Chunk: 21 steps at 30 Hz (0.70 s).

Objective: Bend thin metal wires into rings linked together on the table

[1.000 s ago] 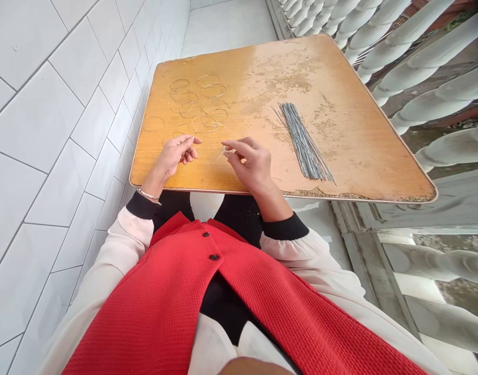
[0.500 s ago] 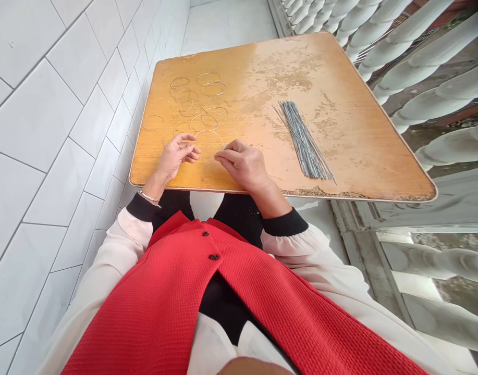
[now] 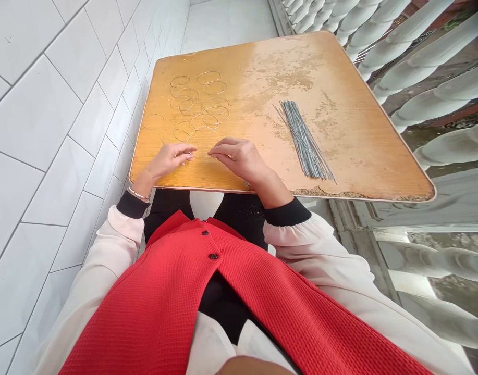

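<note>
Head cam, L to R: white wall tiles run next to the wood surface. L hand, w/ a shiny bracelet on its wrist, pinches one side of a thin bent wire btwn thumb & fingertips, near the front edge. Thin wire rings lie past it, some on top of others. The bent wire curves up & over to the R hand, whose thumb & fingers pinch its other side; the tip's too small to see. Further R, a bundle of gray wires lies at a slant, well apart from both hands. Far R: white railing posts.
</note>
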Available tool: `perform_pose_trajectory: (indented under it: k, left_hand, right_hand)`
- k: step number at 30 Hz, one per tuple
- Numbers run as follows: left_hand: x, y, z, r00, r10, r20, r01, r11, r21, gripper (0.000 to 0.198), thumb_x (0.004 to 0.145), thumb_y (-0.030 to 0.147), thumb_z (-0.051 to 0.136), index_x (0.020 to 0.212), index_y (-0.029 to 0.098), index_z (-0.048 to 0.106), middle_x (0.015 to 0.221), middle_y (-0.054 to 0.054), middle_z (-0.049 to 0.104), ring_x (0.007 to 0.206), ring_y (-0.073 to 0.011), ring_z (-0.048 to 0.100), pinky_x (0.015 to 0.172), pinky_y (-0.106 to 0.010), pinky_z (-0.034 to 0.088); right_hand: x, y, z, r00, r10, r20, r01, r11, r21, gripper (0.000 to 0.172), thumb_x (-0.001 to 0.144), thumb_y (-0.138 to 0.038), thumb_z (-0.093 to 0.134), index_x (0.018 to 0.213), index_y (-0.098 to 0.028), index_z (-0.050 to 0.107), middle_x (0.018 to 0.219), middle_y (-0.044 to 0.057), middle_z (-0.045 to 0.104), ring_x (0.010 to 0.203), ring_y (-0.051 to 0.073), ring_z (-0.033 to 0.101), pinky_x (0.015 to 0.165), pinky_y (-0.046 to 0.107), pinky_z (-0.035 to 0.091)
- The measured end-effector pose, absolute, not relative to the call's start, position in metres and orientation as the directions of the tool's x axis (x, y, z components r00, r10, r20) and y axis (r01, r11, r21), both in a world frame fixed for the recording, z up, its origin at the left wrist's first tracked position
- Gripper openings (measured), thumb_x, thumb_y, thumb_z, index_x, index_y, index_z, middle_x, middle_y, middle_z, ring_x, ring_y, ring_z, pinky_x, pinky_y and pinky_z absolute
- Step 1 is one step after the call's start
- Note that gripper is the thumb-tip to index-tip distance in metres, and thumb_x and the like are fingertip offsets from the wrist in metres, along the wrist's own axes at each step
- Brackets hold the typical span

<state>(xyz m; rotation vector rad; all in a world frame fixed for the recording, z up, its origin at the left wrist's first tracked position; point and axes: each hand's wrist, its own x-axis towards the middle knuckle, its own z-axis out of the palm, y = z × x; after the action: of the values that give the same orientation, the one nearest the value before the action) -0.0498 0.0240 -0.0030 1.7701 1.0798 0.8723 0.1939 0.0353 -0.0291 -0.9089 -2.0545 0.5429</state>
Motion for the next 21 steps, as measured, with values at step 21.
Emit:
perform_pose_trajectory:
  k: [21]
  left_hand:
    - [-0.044, 0.027, -0.005, 0.393, 0.884, 0.254, 0.247, -0.367, 0.897, 0.031, 0.077, 0.043, 0.079, 0.071, 0.018, 0.063, 0.066, 0.002, 0.062, 0.059, -0.0072, 0.058, 0.06, -0.021, 0.046]
  right_hand:
    - [0.185, 0.021, -0.019, -0.326, 0.833, 0.446, 0.297, 0.538, -0.789, 0.014, 0.08, -0.038, 0.075, 0.072, -0.026, 0.072, 0.076, 0.004, 0.064, 0.074, 0.02, 0.057, 0.085, 0.042, 0.052]
